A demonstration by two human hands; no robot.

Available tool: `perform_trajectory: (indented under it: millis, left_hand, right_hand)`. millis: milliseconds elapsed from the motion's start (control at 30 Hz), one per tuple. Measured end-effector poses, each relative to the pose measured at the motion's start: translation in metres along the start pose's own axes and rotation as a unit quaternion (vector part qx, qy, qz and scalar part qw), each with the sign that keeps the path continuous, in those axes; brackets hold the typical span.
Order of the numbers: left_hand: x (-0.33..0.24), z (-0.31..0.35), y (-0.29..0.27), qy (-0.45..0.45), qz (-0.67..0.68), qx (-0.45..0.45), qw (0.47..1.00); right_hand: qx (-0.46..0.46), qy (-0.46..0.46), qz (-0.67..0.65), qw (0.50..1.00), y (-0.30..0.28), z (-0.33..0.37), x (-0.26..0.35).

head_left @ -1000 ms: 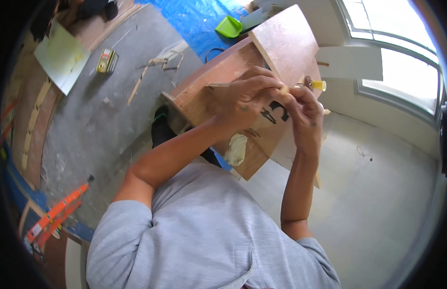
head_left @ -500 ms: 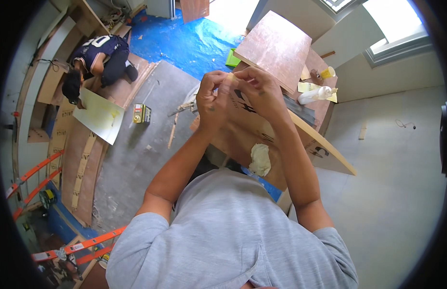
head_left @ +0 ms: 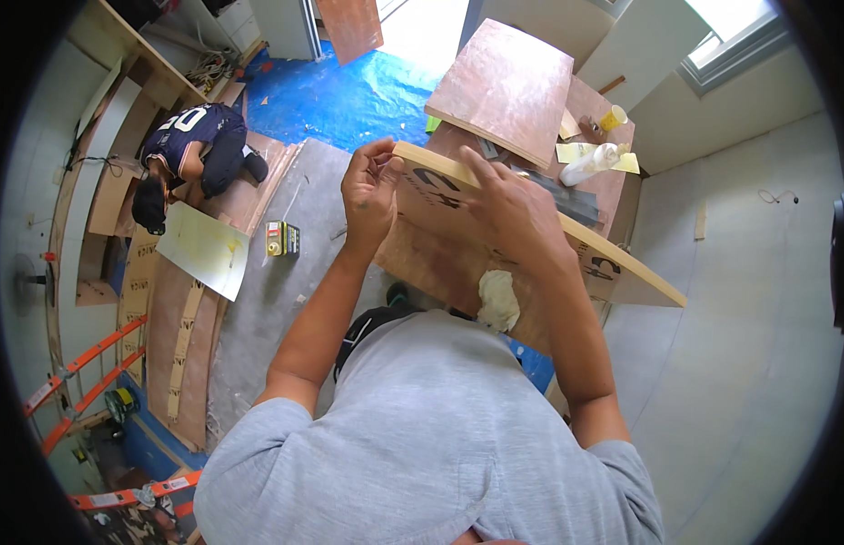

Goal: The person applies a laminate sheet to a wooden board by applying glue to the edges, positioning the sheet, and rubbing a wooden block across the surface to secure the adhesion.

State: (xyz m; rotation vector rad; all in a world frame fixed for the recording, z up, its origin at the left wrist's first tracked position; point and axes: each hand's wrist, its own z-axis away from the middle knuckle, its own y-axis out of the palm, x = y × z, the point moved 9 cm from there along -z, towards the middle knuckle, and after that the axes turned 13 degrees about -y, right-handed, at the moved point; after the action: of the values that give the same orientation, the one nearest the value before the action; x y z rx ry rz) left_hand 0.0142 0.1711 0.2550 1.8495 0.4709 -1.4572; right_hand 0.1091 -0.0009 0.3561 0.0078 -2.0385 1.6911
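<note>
A long wooden panel (head_left: pixel 608 253) with a pale edge and dark printed marks slants from mid-view to the lower right. At its upper left corner is my left hand (head_left: pixel 367 202), fingers curled and thumb against the corner; whatever lies in the fingers is hidden. Farther right along the panel my right hand (head_left: pixel 520 218) reaches over it, index finger stretched out at the edge and the other fingers partly bent. I see nothing held in it. A crumpled white cloth (head_left: pixel 499 302) rests on brown board below the right hand.
Stacked plywood sheets (head_left: pixel 504 77), a white bottle (head_left: pixel 593 164) and a yellow cup (head_left: pixel 613 117) stand beyond. A can (head_left: pixel 281 238) is on the grey floor. At left a person (head_left: pixel 199 141) crouches over a pale sheet (head_left: pixel 204 250); an orange ladder (head_left: pixel 86 372) leans nearer.
My hands, close together at the panel's corner before, are now apart. The right has moved right along the edge; the left stays by the corner, slightly left. The view has shifted a little.
</note>
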Motion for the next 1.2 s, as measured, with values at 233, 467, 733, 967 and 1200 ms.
perform_trajectory:
  millis: [233,467,733,967,1200]
  left_hand:
    - [-0.004,-0.012,0.006,-0.111,-0.068,0.112,0.985]
    - [-0.013,-0.015,0.022,-0.143,-0.026,0.265,0.953]
    - [-0.025,-0.014,0.026,-0.164,-0.125,0.312,0.927]
    - [-0.030,-0.023,0.033,-0.126,-0.216,0.330,0.910]
    - [-0.088,0.029,0.135,0.219,-0.497,0.327,0.773]
  right_hand:
    - [-0.036,0.045,0.051,0.997,-0.029,0.101,-0.065]
    - [-0.079,0.123,-0.050,0.988,-0.059,0.198,-0.107]
    - [-0.202,0.048,0.010,0.978,-0.063,0.215,-0.099]
    - [-0.229,0.066,-0.036,0.970,-0.067,0.221,-0.119]
    - [-0.262,0.075,-0.079,0.959,-0.073,0.209,-0.140]
